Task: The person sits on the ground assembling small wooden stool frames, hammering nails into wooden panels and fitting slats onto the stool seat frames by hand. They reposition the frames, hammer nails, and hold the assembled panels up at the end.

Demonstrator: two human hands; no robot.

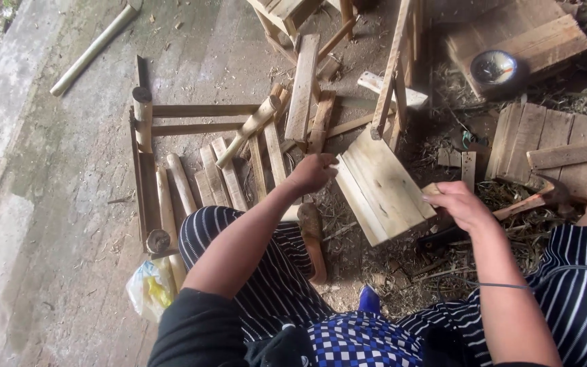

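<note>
Your knees in striped trousers [266, 272] sit nearest, with a plastic bag [147, 289] on the floor at your left. Your left hand [314, 171] is closed on the near corner of the pale plank panel [382, 187], which lies tilted between your hands. Your right hand [460, 204] pinches its right edge with curled fingers. A hammer [535, 198] lies just beyond it. Farther off are loose slats [304, 88], a bamboo pole [93, 49] and a bowl [492, 66] on boards.
</note>
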